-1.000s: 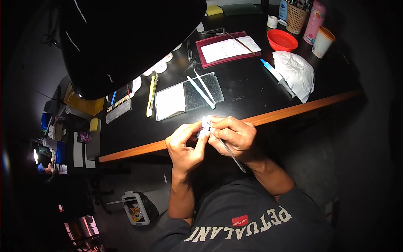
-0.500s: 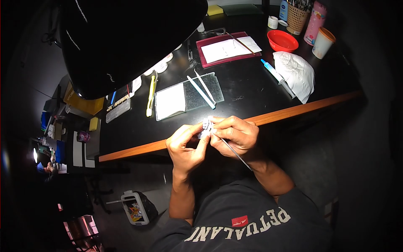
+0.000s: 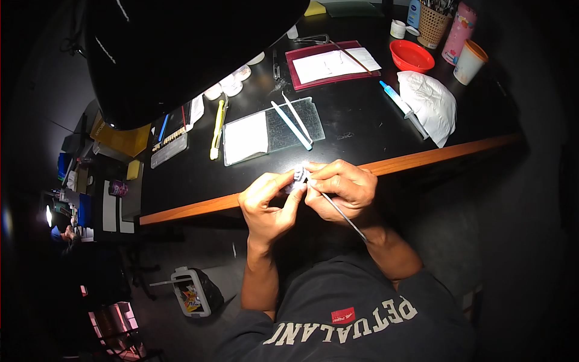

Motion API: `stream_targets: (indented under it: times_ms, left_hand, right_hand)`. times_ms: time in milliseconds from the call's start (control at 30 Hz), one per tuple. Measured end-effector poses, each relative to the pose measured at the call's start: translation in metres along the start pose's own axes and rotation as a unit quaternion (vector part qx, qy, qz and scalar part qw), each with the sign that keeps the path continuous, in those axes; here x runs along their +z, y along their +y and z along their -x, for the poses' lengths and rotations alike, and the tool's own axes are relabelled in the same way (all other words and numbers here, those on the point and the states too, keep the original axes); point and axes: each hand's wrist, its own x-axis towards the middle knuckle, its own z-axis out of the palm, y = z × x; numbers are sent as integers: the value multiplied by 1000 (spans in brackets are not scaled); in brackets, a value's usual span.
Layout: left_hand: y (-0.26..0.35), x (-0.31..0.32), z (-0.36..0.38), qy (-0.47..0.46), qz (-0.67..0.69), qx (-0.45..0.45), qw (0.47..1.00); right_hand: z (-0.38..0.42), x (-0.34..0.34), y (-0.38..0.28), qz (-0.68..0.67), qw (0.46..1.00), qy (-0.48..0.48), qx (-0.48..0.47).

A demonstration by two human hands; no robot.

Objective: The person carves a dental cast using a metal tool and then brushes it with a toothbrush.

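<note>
My left hand (image 3: 266, 205) pinches a small, pale, lumpy piece (image 3: 299, 175) between thumb and fingers, just over the table's front edge. Its far side is partly covered by the fingertips. My right hand (image 3: 345, 188) is closed around a thin grey rod-like tool (image 3: 345, 217), whose long shaft slants down toward my right forearm. The tool's working end is hidden by the fingers right at the piece. Beyond both hands, a glass slab (image 3: 274, 151) carries a white paper sheet (image 3: 244, 137), tweezers (image 3: 295, 114) and a light-blue handled tool (image 3: 292, 127).
A black lamp shade (image 3: 193, 54) looms at upper left. A yellow tool (image 3: 218, 130) lies left of the slab. Toward the right are a syringe (image 3: 403, 108), a crumpled white bag (image 3: 429, 105), a red bowl (image 3: 412, 57) and a cup (image 3: 470, 63). A waste bin (image 3: 196, 292) stands below.
The camera view has shifted slightly. Both hands stay together at the pale piece, which looks a little turned; the grips are unchanged.
</note>
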Motion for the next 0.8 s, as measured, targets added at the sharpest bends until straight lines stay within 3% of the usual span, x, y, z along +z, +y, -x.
stream_targets:
  times_ms: [800]
  left_hand:
    - [1, -3, -2, -21, 0, -2, 1000]
  right_hand:
    - [1, 2, 2, -6, 1000, 19, -7]
